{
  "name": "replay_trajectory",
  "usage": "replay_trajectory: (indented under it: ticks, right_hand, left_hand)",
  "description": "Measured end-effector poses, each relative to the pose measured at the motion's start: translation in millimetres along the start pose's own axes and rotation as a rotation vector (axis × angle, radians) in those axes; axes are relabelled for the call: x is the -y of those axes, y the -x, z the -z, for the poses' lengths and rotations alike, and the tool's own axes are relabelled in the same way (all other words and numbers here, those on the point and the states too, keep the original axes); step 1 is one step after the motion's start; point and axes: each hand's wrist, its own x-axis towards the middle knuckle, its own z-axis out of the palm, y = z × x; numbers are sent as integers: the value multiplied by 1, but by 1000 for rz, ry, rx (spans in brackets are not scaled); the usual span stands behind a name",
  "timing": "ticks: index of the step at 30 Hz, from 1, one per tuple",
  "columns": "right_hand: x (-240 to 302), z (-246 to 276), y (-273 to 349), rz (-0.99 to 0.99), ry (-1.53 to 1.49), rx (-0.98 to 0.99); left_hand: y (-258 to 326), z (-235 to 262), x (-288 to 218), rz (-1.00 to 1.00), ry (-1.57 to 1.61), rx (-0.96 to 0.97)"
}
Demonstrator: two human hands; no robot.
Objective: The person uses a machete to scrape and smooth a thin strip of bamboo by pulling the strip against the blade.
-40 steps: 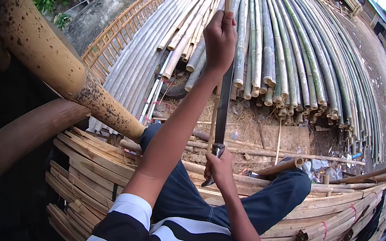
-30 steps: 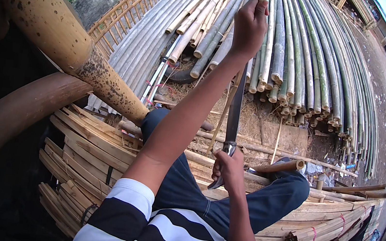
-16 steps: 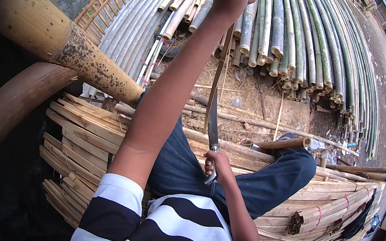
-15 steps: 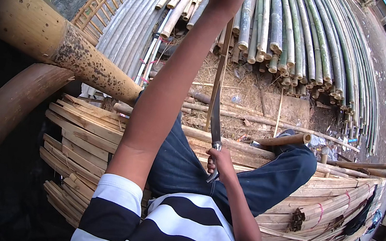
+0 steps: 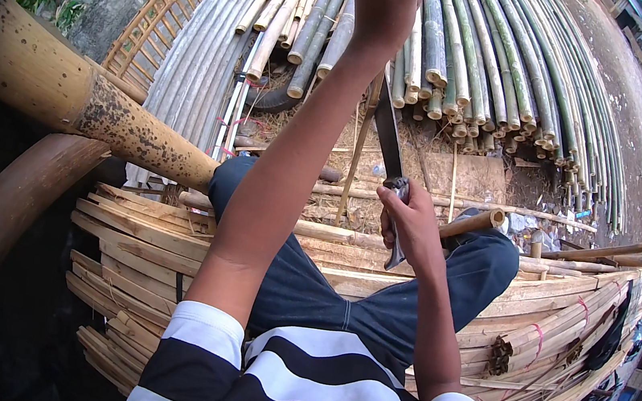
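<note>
My left hand (image 5: 385, 10) is raised at the top of the view, its fingers closed round the upper end of a thin bamboo strip (image 5: 358, 149), which hangs down in front of my lap. The grip itself is partly cut off by the upper edge. In my right hand (image 5: 415, 225), over my right thigh, is the handle of a long-bladed knife (image 5: 391, 133). Its dark blade points up and away, just to the right of the strip, and the tip end is close to my left wrist. I cannot tell whether blade and strip touch.
Split bamboo slats (image 5: 142, 238) lie stacked under and around my crossed legs. A thick spotted bamboo pole (image 5: 38, 70) slants in from the left, above a curved brown piece (image 5: 21, 197). Long bamboo poles (image 5: 508, 71) are piled ahead. A short bamboo pole (image 5: 476, 223) lies by my right knee.
My right hand has moved up and to the right from my lap with the knife, the blade now higher. My left hand appears slightly lower in view, and the strip has shifted a little.
</note>
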Motion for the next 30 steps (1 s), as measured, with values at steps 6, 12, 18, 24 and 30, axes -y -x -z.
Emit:
replay_trajectory:
  ticks: [6, 12, 18, 24, 30]
  right_hand:
    - [25, -17, 2, 58, -165, 11]
    - [-104, -59, 8, -365, -336, -23]
    - [-162, -53, 0, -444, -429, 39]
    - [-41, -38, -14, -111, -444, 85]
    - [-49, -48, -35, 60, -503, 128]
  left_hand:
    - [0, 1, 0, -62, -42, -80]
    - [-2, 15, 5, -86, 92, -2]
    - [-13, 34, 14, -24, 42, -46]
    - [-11, 25, 10, 58, 149, 40]
    - [-8, 18, 7, 40, 155, 42]
